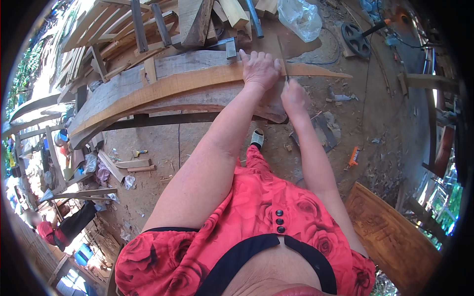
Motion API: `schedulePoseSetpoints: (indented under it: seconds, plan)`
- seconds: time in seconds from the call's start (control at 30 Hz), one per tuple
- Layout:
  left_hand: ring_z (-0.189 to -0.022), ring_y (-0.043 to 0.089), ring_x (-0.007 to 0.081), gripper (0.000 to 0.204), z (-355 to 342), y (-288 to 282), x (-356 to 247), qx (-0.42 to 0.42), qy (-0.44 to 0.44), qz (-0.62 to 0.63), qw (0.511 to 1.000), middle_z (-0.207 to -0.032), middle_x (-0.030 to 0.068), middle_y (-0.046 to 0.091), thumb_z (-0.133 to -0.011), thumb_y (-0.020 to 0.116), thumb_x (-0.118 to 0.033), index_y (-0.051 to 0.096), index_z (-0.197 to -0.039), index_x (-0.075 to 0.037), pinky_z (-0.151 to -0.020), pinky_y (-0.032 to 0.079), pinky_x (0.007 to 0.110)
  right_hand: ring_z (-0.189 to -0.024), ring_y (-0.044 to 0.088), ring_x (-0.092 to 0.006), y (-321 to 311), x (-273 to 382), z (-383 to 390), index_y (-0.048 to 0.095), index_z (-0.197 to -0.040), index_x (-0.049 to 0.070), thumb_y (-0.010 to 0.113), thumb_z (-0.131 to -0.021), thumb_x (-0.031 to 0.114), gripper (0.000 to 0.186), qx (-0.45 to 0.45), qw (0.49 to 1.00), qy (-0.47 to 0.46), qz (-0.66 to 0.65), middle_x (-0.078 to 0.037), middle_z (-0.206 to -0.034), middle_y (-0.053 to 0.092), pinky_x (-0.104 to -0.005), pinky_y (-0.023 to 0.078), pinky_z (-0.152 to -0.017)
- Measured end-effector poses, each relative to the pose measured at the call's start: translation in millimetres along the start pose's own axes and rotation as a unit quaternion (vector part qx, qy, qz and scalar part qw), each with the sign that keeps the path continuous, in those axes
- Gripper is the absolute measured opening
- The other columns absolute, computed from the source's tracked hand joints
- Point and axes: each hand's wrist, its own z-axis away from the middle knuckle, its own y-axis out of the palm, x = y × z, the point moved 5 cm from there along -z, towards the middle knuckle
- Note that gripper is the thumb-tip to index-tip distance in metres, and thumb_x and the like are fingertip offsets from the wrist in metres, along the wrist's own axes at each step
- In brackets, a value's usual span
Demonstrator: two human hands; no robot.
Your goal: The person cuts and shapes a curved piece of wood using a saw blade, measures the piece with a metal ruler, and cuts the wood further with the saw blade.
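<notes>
A long curved strip of light wood point(187, 79) lies on a wide grey plank point(192, 60). My left hand point(259, 70) presses on the strip near its right part, fingers curled over its far side and thumb out to the left. Just right of it my right hand point(295, 97), slightly blurred, is closed around the near end of a handsaw. The thin saw blade point(282, 54) points away from me and crosses the strip close to my left fingers. The saw's handle is hidden in my fist. A try square point(230, 48) rests on the plank left of my left hand.
Stacked timber point(113, 29) and a clear plastic bag point(299, 19) lie beyond the plank. A black wheel point(356, 40) is at the far right. An orange tool point(353, 156) lies on the ground, with a brown wooden panel point(390, 237) nearer me. Another person point(59, 229) is at the left.
</notes>
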Motion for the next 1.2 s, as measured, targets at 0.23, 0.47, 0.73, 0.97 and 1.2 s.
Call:
schedulePoseSetpoints:
  seconds: [0.23,0.47,0.73,0.97,1.2]
  plan:
    - [-0.098,0.053,0.0262,0.033,4,-5,14,-0.017,-0.011,-0.014,1.0,-0.092,0.0077,0.06,-0.088,0.043,-0.037,0.063,-0.088,-0.01,-0.103,0.02,0.061,-0.075,0.061,-0.042,-2,-15,64,0.057,-0.085,0.005,0.047,-0.09,0.024,0.022,0.066,0.998,0.023,0.003,-0.023,-0.075,0.063,-0.0528,0.047,-0.069]
    - [-0.097,0.053,0.0264,0.032,1,-3,2,-0.013,-0.003,-0.001,1.0,-0.091,0.0077,0.06,-0.088,0.044,-0.037,0.063,-0.088,-0.01,-0.103,0.02,0.061,-0.072,0.061,-0.0426,-4,4,2,0.053,-0.083,0.005,0.047,-0.09,0.024,0.021,0.011,1.0,-0.005,0.005,-0.024,-0.074,0.062,-0.0528,0.047,-0.065]
    - [-0.099,0.052,0.0285,0.035,3,-7,15,-0.015,-0.019,0.021,0.999,-0.092,0.0103,0.061,-0.086,0.045,-0.035,0.065,-0.087,-0.007,-0.105,0.016,0.06,-0.078,0.061,-0.042,0,-17,67,0.057,-0.087,0.005,0.047,-0.09,0.026,0.024,0.081,0.996,0.041,-0.012,-0.024,-0.079,0.063,-0.053,0.047,-0.07]
    - [-0.098,0.052,0.0288,0.034,0,-5,3,-0.014,-0.005,0.039,0.999,-0.091,0.0107,0.061,-0.086,0.045,-0.035,0.065,-0.087,-0.007,-0.105,0.015,0.061,-0.074,0.058,-0.0456,0,3,-9,0.055,-0.082,0.004,0.047,-0.09,0.028,0.026,0.002,1.0,0.006,-0.022,-0.024,-0.076,0.061,-0.0544,0.044,-0.065]
    - [-0.097,0.053,0.0265,0.033,5,-4,16,-0.022,-0.018,0.001,1.0,-0.091,0.0078,0.06,-0.087,0.045,-0.036,0.063,-0.087,-0.009,-0.103,0.019,0.061,-0.08,0.061,-0.0418,5,-20,65,0.057,-0.083,0.006,0.047,-0.09,0.027,0.025,0.089,0.995,0.048,-0.007,-0.024,-0.083,0.063,-0.0523,0.046,-0.069]
